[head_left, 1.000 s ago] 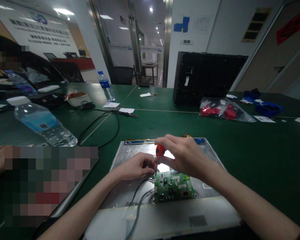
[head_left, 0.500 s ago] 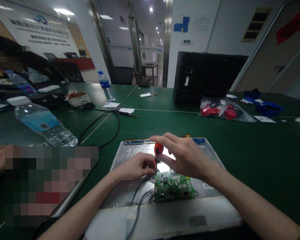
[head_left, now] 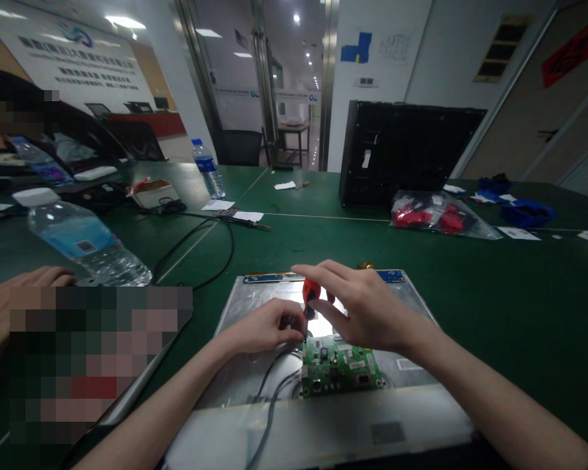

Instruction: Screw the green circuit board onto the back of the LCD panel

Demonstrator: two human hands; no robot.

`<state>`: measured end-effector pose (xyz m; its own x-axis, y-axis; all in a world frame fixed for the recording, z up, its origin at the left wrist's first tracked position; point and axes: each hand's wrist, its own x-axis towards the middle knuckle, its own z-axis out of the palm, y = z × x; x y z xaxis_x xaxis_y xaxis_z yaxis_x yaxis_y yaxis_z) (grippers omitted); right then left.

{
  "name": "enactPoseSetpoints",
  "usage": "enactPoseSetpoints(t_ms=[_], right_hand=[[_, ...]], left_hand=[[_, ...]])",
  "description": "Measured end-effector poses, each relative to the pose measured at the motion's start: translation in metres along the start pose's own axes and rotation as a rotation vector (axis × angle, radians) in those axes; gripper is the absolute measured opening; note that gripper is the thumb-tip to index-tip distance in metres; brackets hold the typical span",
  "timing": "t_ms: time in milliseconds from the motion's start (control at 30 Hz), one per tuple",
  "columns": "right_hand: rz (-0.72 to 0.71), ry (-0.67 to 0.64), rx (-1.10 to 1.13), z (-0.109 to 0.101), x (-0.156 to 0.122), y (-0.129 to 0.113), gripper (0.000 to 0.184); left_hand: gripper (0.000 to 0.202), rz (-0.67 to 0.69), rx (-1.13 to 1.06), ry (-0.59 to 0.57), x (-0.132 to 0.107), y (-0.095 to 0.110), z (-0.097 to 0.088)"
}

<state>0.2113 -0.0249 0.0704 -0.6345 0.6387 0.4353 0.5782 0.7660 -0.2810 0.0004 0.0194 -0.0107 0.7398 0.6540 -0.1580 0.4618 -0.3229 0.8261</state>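
A screwdriver (head_left: 311, 292) with a red and black handle stands nearly upright over the corner of a green circuit board (head_left: 340, 367). My right hand (head_left: 365, 303) grips its handle between thumb and fingers, index finger reaching over the top. Beside the shaft's lower end, the fingers of my left hand (head_left: 274, 325) are pinched together at the board's upper left corner; what they hold there is too small to make out. The board sits on the metal back of a flat display panel (head_left: 235, 382), which has a blue strip board (head_left: 392, 276) along its far edge. Grey cables run from the board's left side.
Left of the panel, a large water bottle (head_left: 85, 238) stands near another person's hand (head_left: 27, 297) and a blurred-out area. A black cable (head_left: 232, 245) loops across the green table. Behind are a black monitor casing (head_left: 406, 153) and a plastic bag with red pieces (head_left: 441, 215).
The screwdriver handle has turned slightly in my right hand, whose fingers shifted a little. My left hand stays put. The other person's hand at left has moved further into view.
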Motion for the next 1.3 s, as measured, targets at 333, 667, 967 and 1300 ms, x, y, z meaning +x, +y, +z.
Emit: enactPoseSetpoints(t_ms=[333, 667, 967, 1300], right_hand=[[-0.026, 0.024, -0.056, 0.001, -0.001, -0.002, 0.041], [0.013, 0.014, -0.046, 0.002, 0.000, -0.002, 0.050], [0.058, -0.024, -0.167, -0.001, 0.004, -0.005, 0.021], [0.178, 0.093, -0.216, 0.007, 0.006, -0.011, 0.027]], left_hand=[[0.007, 0.005, 0.007, 0.036, -0.001, 0.004, 0.001], [0.008, -0.010, 0.043, 0.010, 0.000, 0.002, 0.000], [0.006, 0.027, -0.010, 0.024, -0.001, 0.009, -0.001], [0.007, 0.006, -0.063, -0.001, 0.000, 0.001, 0.001]])
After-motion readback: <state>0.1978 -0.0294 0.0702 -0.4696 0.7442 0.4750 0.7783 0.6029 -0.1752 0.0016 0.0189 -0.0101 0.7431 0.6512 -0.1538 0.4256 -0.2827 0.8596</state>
